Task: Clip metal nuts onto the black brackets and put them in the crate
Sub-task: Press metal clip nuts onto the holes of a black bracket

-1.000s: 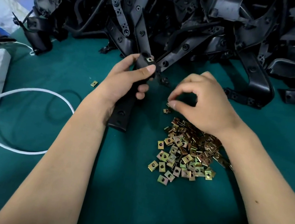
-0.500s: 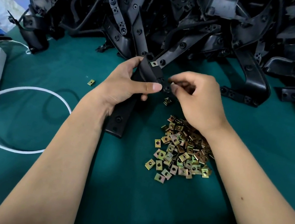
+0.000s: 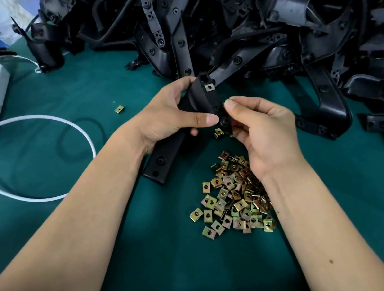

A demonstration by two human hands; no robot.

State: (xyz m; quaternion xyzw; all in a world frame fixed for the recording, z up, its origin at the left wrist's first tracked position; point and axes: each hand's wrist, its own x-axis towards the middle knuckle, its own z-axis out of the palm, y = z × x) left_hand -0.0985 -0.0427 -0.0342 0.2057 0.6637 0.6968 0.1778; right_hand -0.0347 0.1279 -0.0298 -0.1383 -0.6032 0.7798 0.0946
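Gripping the black bracket (image 3: 181, 128) round its middle, the left hand (image 3: 173, 114) holds it tilted above the green table (image 3: 17, 230), one clip nut (image 3: 209, 87) already seated near its upper end. The right hand (image 3: 260, 131) pinches at the bracket's side tab, fingertips closed; whether a nut sits between them I cannot tell. The bracket looks like stiff, light moulded plastic, best held mid-length. The loose clip nuts (image 3: 235, 199), heaped just below, look small, springy and easily fumbled; take them by their edges.
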